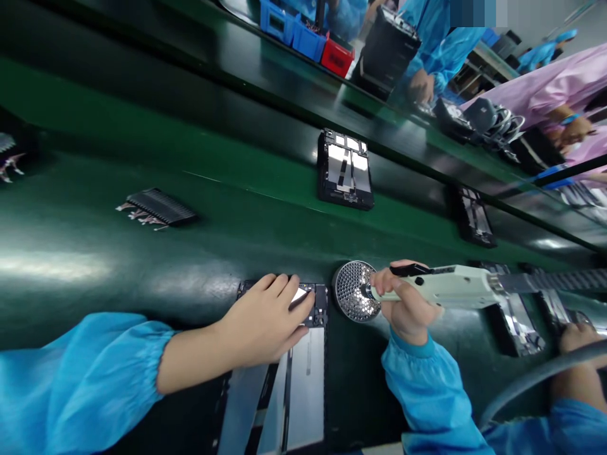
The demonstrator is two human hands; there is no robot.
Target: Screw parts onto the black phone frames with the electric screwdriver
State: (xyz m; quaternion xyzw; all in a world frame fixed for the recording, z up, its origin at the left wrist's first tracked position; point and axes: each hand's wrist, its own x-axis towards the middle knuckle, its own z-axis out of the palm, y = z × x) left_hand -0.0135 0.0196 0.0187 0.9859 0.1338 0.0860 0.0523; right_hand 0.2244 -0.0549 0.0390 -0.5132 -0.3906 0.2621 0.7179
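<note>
Indoors, a worker's right hand (pixel 410 306) grips a pale-green tool (pixel 450 285); the left hand (pixel 268 319), loosely open, touches an uncovered device (pixel 308 385).

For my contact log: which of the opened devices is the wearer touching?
The device at the bottom centre, nearest the camera: the left hand lies over its upper end; the wearer touches none of the other devices.
</note>
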